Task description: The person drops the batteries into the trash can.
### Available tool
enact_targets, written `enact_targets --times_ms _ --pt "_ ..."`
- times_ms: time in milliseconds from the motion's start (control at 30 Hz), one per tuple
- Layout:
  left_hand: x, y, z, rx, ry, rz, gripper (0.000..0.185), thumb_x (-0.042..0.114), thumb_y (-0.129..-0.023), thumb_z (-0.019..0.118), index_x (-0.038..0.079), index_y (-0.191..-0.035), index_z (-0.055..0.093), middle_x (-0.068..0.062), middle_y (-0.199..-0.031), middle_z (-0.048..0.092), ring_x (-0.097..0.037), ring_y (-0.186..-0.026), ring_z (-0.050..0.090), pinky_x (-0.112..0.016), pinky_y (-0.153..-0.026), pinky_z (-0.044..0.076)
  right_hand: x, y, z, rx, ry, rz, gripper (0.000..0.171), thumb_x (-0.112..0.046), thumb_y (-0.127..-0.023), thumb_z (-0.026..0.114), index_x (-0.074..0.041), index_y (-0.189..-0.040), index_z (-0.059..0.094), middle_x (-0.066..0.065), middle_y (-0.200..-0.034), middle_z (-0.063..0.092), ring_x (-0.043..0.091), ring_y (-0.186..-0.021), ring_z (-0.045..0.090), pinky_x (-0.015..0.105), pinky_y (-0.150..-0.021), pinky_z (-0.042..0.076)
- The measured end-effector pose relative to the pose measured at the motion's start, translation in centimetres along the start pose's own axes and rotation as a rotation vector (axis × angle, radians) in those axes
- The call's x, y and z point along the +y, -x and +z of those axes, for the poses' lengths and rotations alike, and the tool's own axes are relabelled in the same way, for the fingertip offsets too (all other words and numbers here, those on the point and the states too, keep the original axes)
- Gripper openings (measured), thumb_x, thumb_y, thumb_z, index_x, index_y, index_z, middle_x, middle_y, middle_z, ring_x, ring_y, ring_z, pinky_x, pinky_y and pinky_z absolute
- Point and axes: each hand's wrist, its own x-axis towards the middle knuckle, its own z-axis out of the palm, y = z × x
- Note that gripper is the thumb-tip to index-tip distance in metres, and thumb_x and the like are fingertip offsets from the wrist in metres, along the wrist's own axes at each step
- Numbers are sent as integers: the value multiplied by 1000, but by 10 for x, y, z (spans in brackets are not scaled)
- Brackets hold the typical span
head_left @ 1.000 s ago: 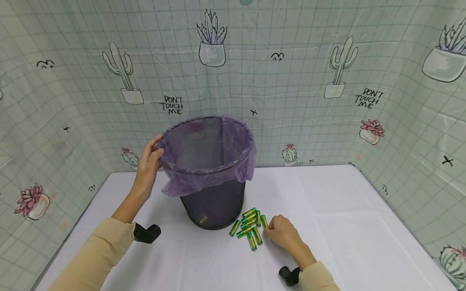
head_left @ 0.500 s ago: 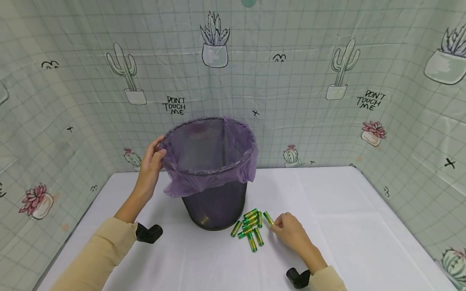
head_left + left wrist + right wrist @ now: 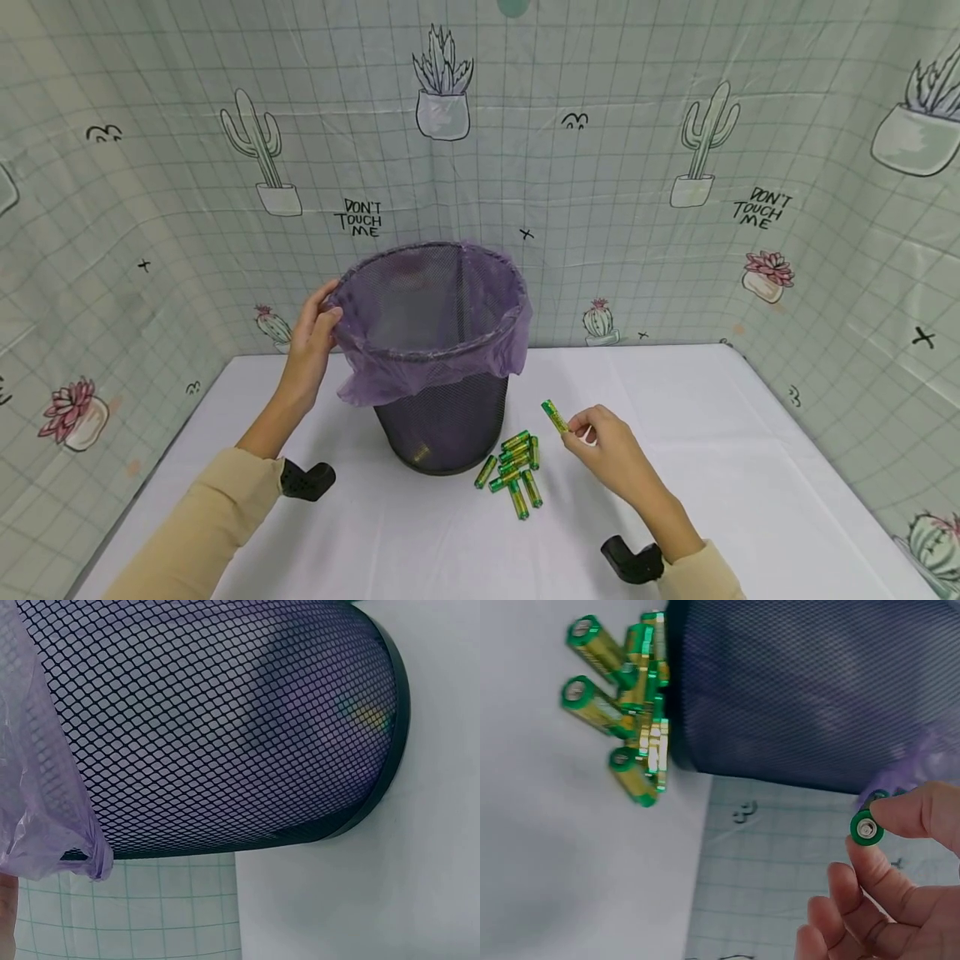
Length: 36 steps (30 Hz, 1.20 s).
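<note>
A black mesh wastebasket (image 3: 442,425) stands on the table, lined with a purple plastic bag (image 3: 405,379) folded over its rim. My left hand (image 3: 306,350) grips the rim at its left side, thumb on the bag; some fingers are hidden behind it. Between thumb and index finger, my right hand (image 3: 609,450) pinches a green-and-gold battery (image 3: 553,414) above the table, right of the basket. Several like batteries (image 3: 596,705) lie in a loose pile by the basket's base. A blurry yellow-green patch (image 3: 367,714) shows through the mesh near the bottom.
A white cloth covers the table (image 3: 660,400). Behind and at both sides hangs a gridded sheet (image 3: 480,183) printed with cacti. Black wrist mounts (image 3: 307,482) stick out from both sleeves.
My right hand has lifted one battery off the table beside the pile and moved up and slightly right with it. The left hand keeps its place on the rim.
</note>
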Motion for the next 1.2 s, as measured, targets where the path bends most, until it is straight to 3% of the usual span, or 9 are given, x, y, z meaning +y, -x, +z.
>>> enact_targets --times_ms 400,567,700,900,1200 --pt "1 0 1 2 -1 -3 51 28 -98 30 20 -148 23 -10 -143 28 -17 -125 32 -41 -101 29 -35 -9 -44 71 83 -182 10 -13 -84 63 -6 -91 64 6 -91 59 22 -85 50 33 -71 41" --pt "1 -1 2 6 3 -10 50 28 -98 31 20 -148 25 -9 -140 30 -13 -120 35 -35 -97 31 -50 -16 -65 66 111 -225 10 -13 -84 60 -7 -90 64 6 -93 57 22 -87 49 33 -71 39" --pt "1 -1 1 2 3 -8 51 28 -98 31 19 -148 24 -10 -142 28 -16 -124 33 -36 -99 30 -62 -22 -77 59 128 -243 11 -15 -85 58 -7 -90 63 6 -94 56 23 -89 48 34 -72 39" --pt "1 0 1 1 1 2 52 27 -98 30 18 -148 23 -11 -147 25 -23 -130 29 -42 -102 28 -75 -31 -87 75 126 -293 14 -16 -88 59 -5 -93 65 8 -95 57 25 -90 49 36 -74 40" --pt "1 0 2 3 4 -3 52 27 -97 30 20 -148 23 -9 -149 24 -22 -130 29 -40 -101 28 -101 -42 -91 102 88 -355 18 -21 -90 59 -6 -99 66 8 -98 58 22 -89 47 36 -76 40"
